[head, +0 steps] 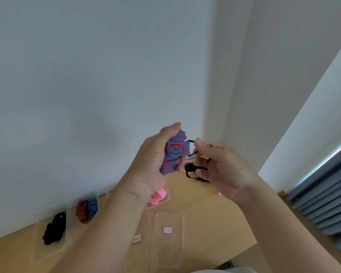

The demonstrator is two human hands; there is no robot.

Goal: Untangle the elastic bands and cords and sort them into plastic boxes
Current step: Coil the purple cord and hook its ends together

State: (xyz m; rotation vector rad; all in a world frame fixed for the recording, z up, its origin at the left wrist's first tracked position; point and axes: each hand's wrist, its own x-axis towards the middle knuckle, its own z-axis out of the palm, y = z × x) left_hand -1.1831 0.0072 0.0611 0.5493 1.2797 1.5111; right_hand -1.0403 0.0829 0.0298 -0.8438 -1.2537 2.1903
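My left hand (154, 160) grips a folded red-and-blue striped elastic band (173, 154), held up in front of the wall. A black metal ring (191, 148) is sewn to its end. My right hand (220, 166) pinches that ring with thumb and finger, and a thin black cord (195, 171) tangles through its fingers. On the wooden table (205, 201) lie clear plastic boxes: one holds black cords (53, 229), one holds red and blue striped bands (87, 210), one holds pink bands (158, 196).
Two clear lids or boxes with red-edged labels (168, 230) lie at the near table edge. White walls meet in a corner behind the hands. A grey pleated blind (327, 209) hangs at the right.
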